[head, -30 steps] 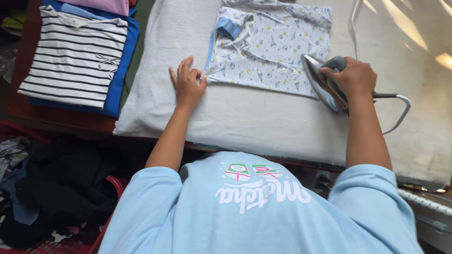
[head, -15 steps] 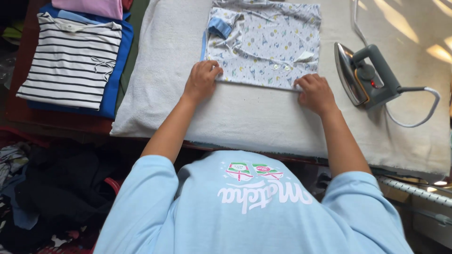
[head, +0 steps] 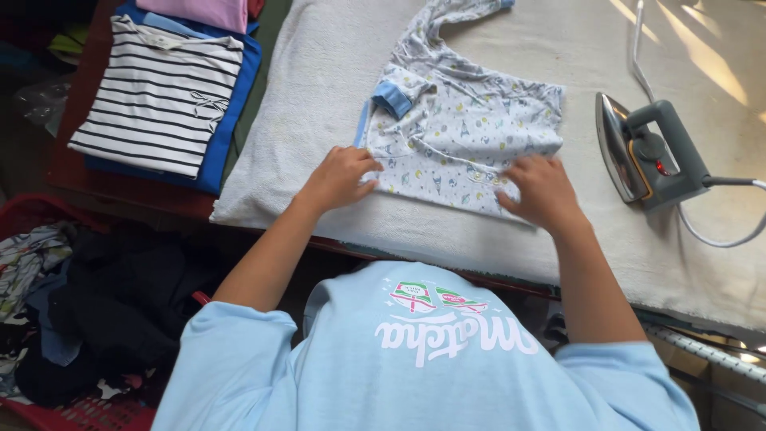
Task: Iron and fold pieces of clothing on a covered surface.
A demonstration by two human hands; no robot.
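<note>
A table padded with a thick off-white cloth (head: 495, 231) fills most of the view, sunlight streaking its far right corner. On it lies a small patterned baby garment (head: 467, 128) — pale with tiny coloured prints and blue cuffs — partly folded, its body doubled into a rough rectangle while one long sleeve trails away toward the far edge of the table. The left hand (head: 339, 177) rests on the garment's near left corner, fingers curled down onto the fabric; whether it pinches the edge or merely presses it cannot be told. The right hand (head: 542, 191) lies flat with fingers spread on the near right edge, close to a row of small buttons.

Just to the right of the garment, apart from both hands, a grey iron (head: 650, 152) stands tipped on its heel, soleplate facing the garment, its white cord (head: 722, 235) looping off to the right.

As a judgement, the folding looks about midway: the body is doubled over, but the trailing sleeve and the loose near edge are not yet tucked in.

Farther left, a stack of finished clothes (head: 163, 96) — a striped top over blue, pink above — sits on a dark wooden surface, and a red basket (head: 88, 411) of dark, unsorted clothing stands below.
</note>
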